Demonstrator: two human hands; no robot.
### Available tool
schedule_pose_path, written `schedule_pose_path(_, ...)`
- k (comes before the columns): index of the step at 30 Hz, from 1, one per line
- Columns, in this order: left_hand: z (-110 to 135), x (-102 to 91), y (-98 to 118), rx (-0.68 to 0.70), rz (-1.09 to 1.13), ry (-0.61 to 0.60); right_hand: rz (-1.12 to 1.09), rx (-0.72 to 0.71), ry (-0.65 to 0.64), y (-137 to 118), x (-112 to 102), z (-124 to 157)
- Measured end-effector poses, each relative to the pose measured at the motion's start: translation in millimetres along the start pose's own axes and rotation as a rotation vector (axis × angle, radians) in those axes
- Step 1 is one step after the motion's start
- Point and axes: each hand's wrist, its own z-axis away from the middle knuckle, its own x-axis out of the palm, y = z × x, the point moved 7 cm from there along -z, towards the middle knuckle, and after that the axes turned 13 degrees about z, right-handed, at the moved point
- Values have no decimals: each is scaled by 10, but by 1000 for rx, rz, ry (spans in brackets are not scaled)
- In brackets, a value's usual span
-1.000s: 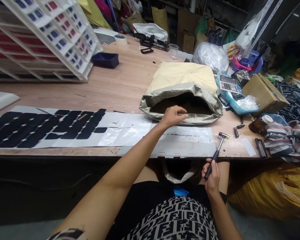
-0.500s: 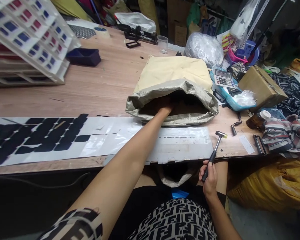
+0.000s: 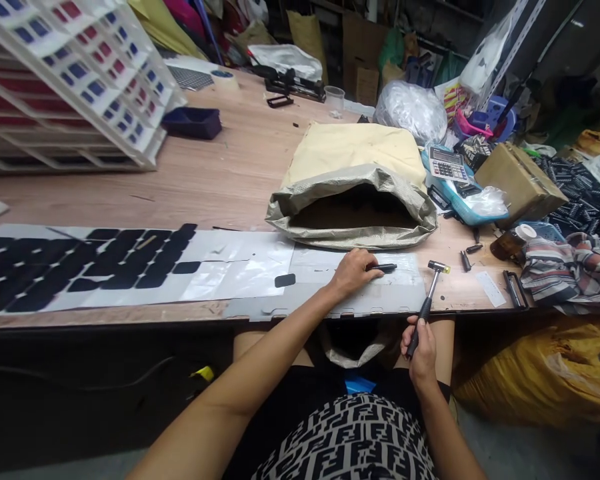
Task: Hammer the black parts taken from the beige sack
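My left hand rests on the grey pad at the table's front edge, fingers pinched on a small flat black piece. Another black piece lies loose just to its left. My right hand is below the table edge, gripping the black handle of a small hammer whose head rests on the table. Behind the pad lies an open woven sack, its dark mouth facing me. To the left, rows of black pieces cover a white sheet.
A tilted white rack with blue and red tags stands at the back left, a dark blue tray beside it. On the right are a calculator, a cardboard box, a plastic bag and striped cloth.
My left hand reached into the sack, then came back out onto the grey pad holding a black piece. A second black piece now lies on the sheet. The right hand stayed put.
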Motion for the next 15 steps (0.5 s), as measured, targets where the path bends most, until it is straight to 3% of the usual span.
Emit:
schedule_pose_path(5,-20,47,-89,-10,37,14,62,-11,4,-36,-61,-15)
schedule_pose_path(9,-50,40,-111,-1,64,-11,251,-74,63,-131,-115,17)
schedule_pose_path(15,-54,12,-112,0,76,46,371,-150,2,-215,-60,152)
